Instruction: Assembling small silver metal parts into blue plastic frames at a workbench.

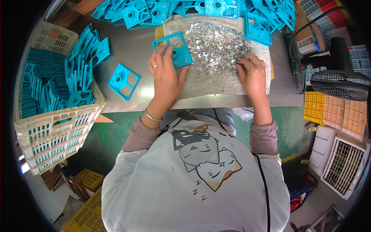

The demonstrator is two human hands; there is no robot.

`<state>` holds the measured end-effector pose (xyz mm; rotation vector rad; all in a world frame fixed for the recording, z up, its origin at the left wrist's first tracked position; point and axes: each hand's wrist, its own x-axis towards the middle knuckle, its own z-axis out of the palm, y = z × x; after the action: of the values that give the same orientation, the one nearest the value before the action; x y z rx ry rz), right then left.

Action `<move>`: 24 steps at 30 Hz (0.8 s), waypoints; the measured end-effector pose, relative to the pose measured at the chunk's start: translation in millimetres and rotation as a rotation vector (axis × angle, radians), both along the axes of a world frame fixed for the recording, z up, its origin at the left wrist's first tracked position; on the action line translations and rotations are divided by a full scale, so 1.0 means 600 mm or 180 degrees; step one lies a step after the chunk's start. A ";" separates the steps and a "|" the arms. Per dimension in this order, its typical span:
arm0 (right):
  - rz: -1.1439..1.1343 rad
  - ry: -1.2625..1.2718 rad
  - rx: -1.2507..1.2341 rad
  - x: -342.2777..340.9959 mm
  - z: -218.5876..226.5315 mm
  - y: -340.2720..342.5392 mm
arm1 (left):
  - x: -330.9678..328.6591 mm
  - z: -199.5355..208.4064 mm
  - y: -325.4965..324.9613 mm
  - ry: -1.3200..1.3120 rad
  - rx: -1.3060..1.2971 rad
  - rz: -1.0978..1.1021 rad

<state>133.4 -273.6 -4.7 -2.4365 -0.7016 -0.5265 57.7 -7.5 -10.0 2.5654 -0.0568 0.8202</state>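
Note:
My left hand (pixel 166 75) grips a blue plastic frame (pixel 183 56), its fingers over the left side and the thumb by the near edge. The frame has a large square opening and lies on a grey cloth (pixel 216 89). To its right spreads a pile of small silvery metal pieces (pixel 216 48). At the pile's right edge is my right hand (pixel 252 73), thumb and fingertips pinched together; whatever they hold is too small to make out. A second blue frame (pixel 124 82) lies flat on the metal table to the left.
A cream plastic crate (pixel 63 116) full of blue frames stands at the left. More blue frames (pixel 154 13) are heaped along the far side. On the right are a corded power tool (pixel 294 58), a black fan (pixel 340 81) and yellow and orange crates (pixel 313 107).

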 end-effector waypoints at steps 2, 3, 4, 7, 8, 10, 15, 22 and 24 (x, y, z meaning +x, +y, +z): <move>-0.0006 -0.0067 -0.0119 0.003 -0.005 0.004 | 0.002 0.008 -0.005 -0.0114 0.0038 -0.0133; -0.0013 -0.0138 -0.0244 0.006 -0.008 0.006 | 0.004 0.011 -0.008 -0.0111 0.0043 -0.0132; -0.0007 -0.0134 -0.0236 0.008 -0.010 0.009 | 0.004 0.013 -0.012 -0.0131 0.0010 -0.0211; -0.0122 -0.0205 -0.0460 0.009 -0.014 0.015 | 0.006 0.014 -0.023 -0.0081 -0.0040 -0.0489; -0.0141 -0.0159 -0.0324 0.008 -0.015 0.015 | 0.007 0.014 -0.028 -0.0014 -0.0065 -0.0692; -0.0155 -0.0112 -0.0184 0.005 -0.017 0.014 | 0.011 0.013 -0.044 -0.0130 -0.0030 -0.0693; -0.0300 0.0161 0.0604 -0.009 -0.012 0.007 | 0.016 0.004 -0.073 -0.0118 -0.0056 -0.1065; -0.0346 0.0326 0.0742 -0.029 0.001 0.007 | 0.020 -0.003 -0.101 0.0197 0.0547 -0.1049; -0.0263 0.0177 0.0619 -0.030 0.001 0.005 | 0.010 -0.002 -0.105 0.0141 0.0349 -0.1146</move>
<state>115.6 -270.7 -4.3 -2.2957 -0.5039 -0.5312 63.5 -70.7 -10.9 2.5623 -0.5463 0.6367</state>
